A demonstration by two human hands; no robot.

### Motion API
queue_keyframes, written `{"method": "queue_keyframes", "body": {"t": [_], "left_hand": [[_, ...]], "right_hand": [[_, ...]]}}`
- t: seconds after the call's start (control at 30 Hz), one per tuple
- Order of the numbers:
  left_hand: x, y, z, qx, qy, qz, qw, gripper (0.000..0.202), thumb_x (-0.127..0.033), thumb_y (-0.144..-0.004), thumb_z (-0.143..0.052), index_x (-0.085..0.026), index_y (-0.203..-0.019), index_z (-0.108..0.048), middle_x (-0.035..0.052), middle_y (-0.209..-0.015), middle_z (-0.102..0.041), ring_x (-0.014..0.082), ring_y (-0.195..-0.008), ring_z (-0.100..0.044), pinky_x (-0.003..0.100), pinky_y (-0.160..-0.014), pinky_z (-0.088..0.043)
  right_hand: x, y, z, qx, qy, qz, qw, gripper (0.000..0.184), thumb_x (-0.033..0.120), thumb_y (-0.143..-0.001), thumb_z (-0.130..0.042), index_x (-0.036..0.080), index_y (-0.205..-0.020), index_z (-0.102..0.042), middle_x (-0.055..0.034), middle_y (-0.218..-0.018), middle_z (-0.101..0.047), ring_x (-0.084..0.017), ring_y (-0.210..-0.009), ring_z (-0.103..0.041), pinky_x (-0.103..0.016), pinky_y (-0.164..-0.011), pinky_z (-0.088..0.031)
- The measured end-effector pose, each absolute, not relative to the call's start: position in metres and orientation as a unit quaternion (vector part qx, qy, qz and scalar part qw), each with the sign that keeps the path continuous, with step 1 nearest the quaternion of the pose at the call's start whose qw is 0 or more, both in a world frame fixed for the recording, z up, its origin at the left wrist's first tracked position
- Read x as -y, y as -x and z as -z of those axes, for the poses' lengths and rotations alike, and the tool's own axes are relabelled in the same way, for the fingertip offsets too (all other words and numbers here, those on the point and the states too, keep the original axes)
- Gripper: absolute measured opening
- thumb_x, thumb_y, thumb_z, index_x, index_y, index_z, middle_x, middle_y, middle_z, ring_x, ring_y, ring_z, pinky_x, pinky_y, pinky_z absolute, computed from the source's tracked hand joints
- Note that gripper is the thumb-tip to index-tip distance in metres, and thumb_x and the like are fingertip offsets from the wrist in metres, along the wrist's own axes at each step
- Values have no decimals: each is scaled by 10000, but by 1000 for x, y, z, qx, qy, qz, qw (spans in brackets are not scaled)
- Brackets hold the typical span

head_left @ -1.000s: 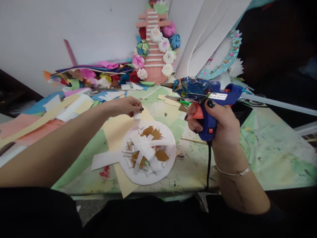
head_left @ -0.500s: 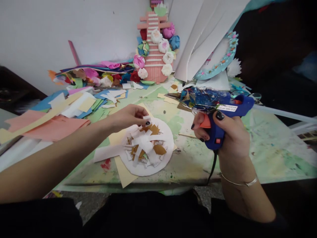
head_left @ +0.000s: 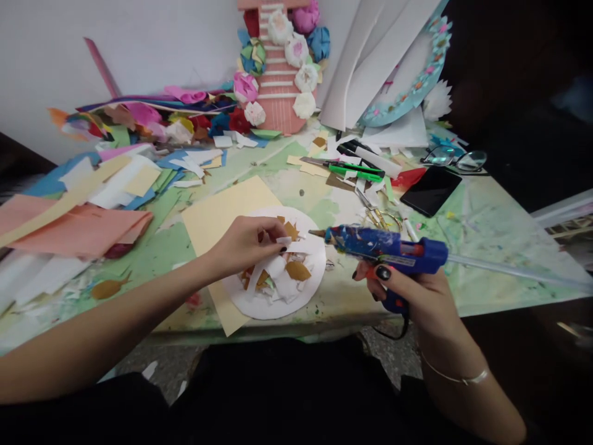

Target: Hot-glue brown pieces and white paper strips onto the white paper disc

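Observation:
My left hand (head_left: 259, 243) pinches a small white paper strip (head_left: 284, 241) above a round white paper disc (head_left: 311, 293). Brown leaf-shaped paper pieces (head_left: 298, 270) and white strips lie heaped on the disc's middle. Under the disc is a pale yellow sheet (head_left: 221, 219), partly covered. My right hand (head_left: 417, 290) is wrapped round the grip of a blue hot glue gun (head_left: 370, 244). Its metal nozzle points left at the disc's right edge, and a clear glue stick (head_left: 491, 264) sticks out at the back.
Behind the glue gun lie a green cutter knife (head_left: 356, 171), gold-handled scissors (head_left: 377, 216), a black phone (head_left: 430, 190) and eyeglasses (head_left: 456, 159). Coloured paper (head_left: 69, 225) piles up at left. A pink guitar-shaped craft (head_left: 278, 99) with paper flowers leans at the wall.
The glue gun has come down and left, bringing its nozzle beside the disc. My left hand has shifted slightly right and down over the heap. The camera view has tilted a little lower.

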State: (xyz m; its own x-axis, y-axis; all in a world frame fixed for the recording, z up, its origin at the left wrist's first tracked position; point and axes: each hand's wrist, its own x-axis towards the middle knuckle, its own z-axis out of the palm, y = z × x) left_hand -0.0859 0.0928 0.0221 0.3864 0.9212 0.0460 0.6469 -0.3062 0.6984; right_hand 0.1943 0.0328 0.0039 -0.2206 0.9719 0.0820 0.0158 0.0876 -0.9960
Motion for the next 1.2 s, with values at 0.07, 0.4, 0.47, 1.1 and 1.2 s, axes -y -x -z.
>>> {"method": "queue_keyframes", "body": {"t": [0.07,0.4,0.47,1.1,1.2], "left_hand": [[-90,85,-18,-501,-777,-234,301,110,-279,-777,-658,-185,-788,-713,-2,-694,-676,95,-577,-526,232,-552,-407],[-81,87,-9,-460,-801,-263,278,103,-246,-807,-630,-202,-845,-715,30,-775,-686,114,-646,-571,242,-574,-431],[-79,87,-8,-456,-806,-267,267,100,-248,-809,-628,-209,-843,-713,33,-788,-689,121,-664,-580,245,-589,-447],[-76,90,-3,-413,-820,-275,287,107,-259,-819,-626,-290,-839,-726,25,-797,-724,174,-805,-643,294,-657,-505],[-75,90,-3,-422,-812,-277,292,96,-276,-815,-635,-283,-835,-728,28,-815,-729,168,-782,-646,289,-655,-509]], "right_hand": [[-26,-193,5,604,438,-508,431,248,411,-871,-635,184,-823,-721,7,-576,-529,-115,-500,-460,-248,-442,-359],[-4,-173,36,730,422,-400,358,105,272,-906,-574,199,-844,-617,-21,-799,-617,-164,-724,-561,-295,-663,-438],[-3,-172,37,732,417,-397,365,113,280,-909,-566,205,-827,-590,-17,-766,-594,-164,-699,-547,-299,-645,-434],[-2,-165,25,756,405,-373,354,94,217,-859,-548,199,-780,-500,1,-682,-521,-129,-600,-484,-269,-554,-381],[-1,-165,26,754,406,-378,351,103,226,-861,-550,201,-776,-497,1,-680,-516,-131,-600,-482,-276,-557,-380]]}}
